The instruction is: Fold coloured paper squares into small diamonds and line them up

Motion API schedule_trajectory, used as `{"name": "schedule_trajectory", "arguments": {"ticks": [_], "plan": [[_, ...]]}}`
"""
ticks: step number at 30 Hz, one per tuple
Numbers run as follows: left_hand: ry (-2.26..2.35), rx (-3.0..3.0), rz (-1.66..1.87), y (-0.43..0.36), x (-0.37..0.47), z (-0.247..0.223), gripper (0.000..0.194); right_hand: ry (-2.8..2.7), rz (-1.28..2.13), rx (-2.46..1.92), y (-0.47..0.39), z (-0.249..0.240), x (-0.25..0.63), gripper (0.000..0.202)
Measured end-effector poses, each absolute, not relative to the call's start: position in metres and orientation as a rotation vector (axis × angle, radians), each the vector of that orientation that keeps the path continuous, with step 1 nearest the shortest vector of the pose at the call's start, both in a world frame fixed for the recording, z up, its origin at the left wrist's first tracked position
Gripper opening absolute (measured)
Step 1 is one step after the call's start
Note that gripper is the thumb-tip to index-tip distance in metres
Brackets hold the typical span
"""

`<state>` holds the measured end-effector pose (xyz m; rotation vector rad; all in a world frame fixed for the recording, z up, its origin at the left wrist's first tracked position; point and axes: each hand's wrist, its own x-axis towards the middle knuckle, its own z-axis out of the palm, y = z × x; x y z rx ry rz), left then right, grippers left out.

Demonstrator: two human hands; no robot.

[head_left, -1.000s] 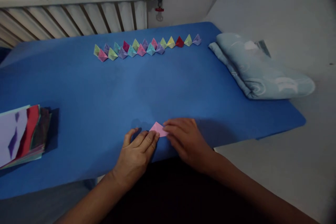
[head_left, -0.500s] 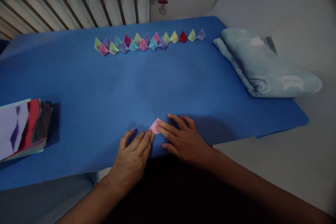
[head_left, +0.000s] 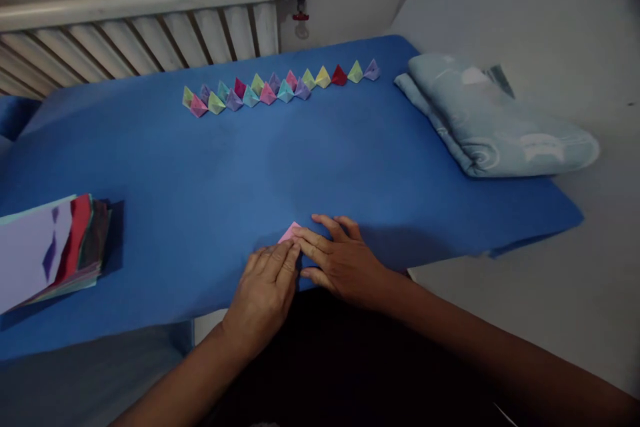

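Note:
A small folded piece of pink paper (head_left: 289, 232) lies on the blue-covered table near its front edge, a pointed corner facing away from me. My left hand (head_left: 266, 287) rests on its near left side, fingers stretched side by side and lying over the paper; the thumb is hidden. From the right, my right hand (head_left: 345, 263) touches the paper with its index and middle fingertips. Its other fingers are spread and the thumb sits apart on the cloth. Both hands together cover much of the paper, so its full shape is hidden.
Toward the back stand two rows of small folded paper pieces (head_left: 268, 95) in several colours. A stack of coloured paper (head_left: 25, 260) lies at the left. A folded light-blue blanket (head_left: 505, 127) sits at the right. Behind the table are a radiator (head_left: 150, 3) and a red-handled valve (head_left: 301, 16).
My left hand has slid right and farther over the pink paper, its fingers drawn closer together. My right hand stays at the paper. The whole view has shifted slightly.

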<state>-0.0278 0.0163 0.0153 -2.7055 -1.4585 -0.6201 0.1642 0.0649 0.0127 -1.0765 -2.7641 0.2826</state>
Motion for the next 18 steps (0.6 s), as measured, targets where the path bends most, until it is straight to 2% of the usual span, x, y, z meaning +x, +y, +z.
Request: {"name": "schedule_trajectory", "arguments": {"ticks": [10, 18], "plan": [[-1.405, -2.667, -0.462, 0.020, -0.025, 0.014, 0.034, -2.739, 0.232, -1.128, 0.061, 0.010, 0.191, 0.048], [-1.463, -2.951, -0.473, 0.070, -0.038, 0.024, 0.021, -2.526, 0.125, -1.302, 0.054, 0.004, 0.216, 0.039]]}}
